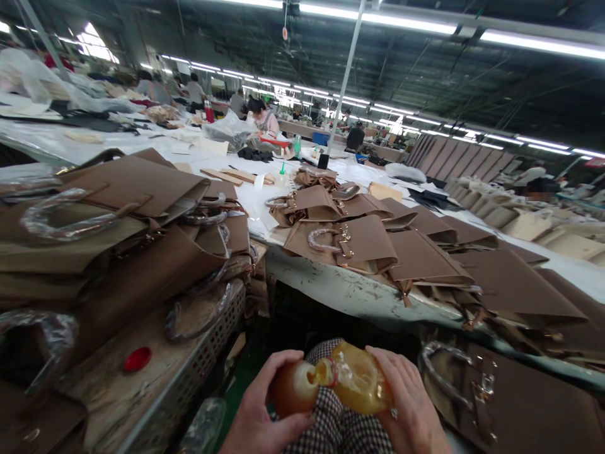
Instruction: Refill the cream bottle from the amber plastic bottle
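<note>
My left hand (258, 407) is wrapped around a rounded amber container (293, 388) with a pale top and a small opening. In my right hand (411, 403) is a yellowish plastic bottle (362, 378), tilted on its side with its uncapped neck pointing left. The bottle's mouth meets the opening of the amber container, or lies right beside it. Both are held above a lap in checked cloth (326, 410). Whether liquid is flowing between them I cannot tell.
Left, a red cap (137, 359) lies on a board over a plastic crate (198, 366), below stacked brown handbags (155, 265). More brown handbags (368, 243) cover the worktable edge (321, 284) ahead. Another handbag (529, 384) lies close on the right. A person (265, 120) sits farther back.
</note>
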A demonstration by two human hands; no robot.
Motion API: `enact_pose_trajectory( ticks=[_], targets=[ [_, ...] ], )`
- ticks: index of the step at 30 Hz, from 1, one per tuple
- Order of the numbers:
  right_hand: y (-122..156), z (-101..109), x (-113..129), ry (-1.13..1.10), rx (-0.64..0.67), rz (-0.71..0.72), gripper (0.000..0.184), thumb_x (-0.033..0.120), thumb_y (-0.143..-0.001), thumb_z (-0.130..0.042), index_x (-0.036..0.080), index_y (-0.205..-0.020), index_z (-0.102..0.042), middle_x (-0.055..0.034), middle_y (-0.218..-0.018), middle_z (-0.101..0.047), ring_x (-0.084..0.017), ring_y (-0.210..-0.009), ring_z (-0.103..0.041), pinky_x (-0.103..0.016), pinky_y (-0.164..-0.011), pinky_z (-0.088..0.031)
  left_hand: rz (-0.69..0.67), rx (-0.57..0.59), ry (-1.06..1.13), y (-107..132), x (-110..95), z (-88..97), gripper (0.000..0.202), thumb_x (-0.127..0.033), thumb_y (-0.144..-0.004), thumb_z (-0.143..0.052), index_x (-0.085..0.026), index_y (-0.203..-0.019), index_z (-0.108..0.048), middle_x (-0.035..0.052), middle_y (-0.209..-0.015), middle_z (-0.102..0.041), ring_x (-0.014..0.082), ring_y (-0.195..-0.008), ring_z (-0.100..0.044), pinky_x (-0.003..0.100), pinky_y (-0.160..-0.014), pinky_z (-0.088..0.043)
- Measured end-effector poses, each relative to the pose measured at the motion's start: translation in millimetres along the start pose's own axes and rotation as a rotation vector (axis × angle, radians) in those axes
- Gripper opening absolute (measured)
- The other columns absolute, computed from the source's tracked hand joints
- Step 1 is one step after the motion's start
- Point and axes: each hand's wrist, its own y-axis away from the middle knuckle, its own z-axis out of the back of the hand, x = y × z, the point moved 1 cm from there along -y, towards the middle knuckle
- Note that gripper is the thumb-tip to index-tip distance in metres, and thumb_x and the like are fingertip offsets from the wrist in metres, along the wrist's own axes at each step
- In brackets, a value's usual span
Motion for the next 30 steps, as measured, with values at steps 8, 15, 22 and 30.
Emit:
enact_pose_trajectory(
  ticks=[8,15,22,30],
  targets=[
    [6,-1,-5,0.004,0.024,-0.013,0.055,0.018,-0.091,-0.043,0.019,-0.145,-0.035,-0.0104,-0.136,-0.055,-0.03,-0.124,-0.047,-0.046,-0.104,-0.035,0.002,0.0,-0.004,-1,6,-3.7,0.061,-0.014,-0.063,-0.075,-0.036,-0.119,-0.06,-0.0015,-0.129,-0.06,0.026,-0.119,-0.059,0.038,-0.106,-0.04],
    [10,0,-8,0.049,0.032,-0.017,0.053,0.021,-0.095,-0.042,0.018,-0.147,-0.033,-0.0109,-0.135,-0.055,-0.03,-0.123,-0.047,-0.045,-0.104,-0.034,-0.003,-0.008,-0.029,-2,7,-6.4,0.061,-0.013,-0.063,-0.073,-0.035,-0.118,-0.06,-0.0014,-0.128,-0.061,0.0259,-0.119,-0.058,0.038,-0.105,-0.041],
    [12,-1,-9,0.119,-0.005,0.004,0.048,0.026,-0.097,-0.038,0.016,-0.145,-0.037,-0.0114,-0.131,-0.059,-0.031,-0.119,-0.05,-0.045,-0.102,-0.034,-0.013,-0.055,-0.115,-4,11,-8.6,0.061,-0.014,-0.061,-0.071,-0.033,-0.118,-0.06,-0.0011,-0.127,-0.062,0.0264,-0.12,-0.056,0.04,-0.107,-0.037],
    [27,-12,-14,0.173,-0.019,0.012,0.056,0.017,-0.088,-0.042,0.018,-0.144,-0.036,-0.0128,-0.126,-0.064,-0.033,-0.111,-0.059,-0.048,-0.094,-0.043,-0.055,-0.135,-0.191,-5,16,-10.1,0.058,-0.013,-0.058,-0.067,-0.031,-0.112,-0.065,-0.0001,-0.121,-0.065,0.0277,-0.115,-0.058,0.038,-0.104,-0.041]
  ],
)
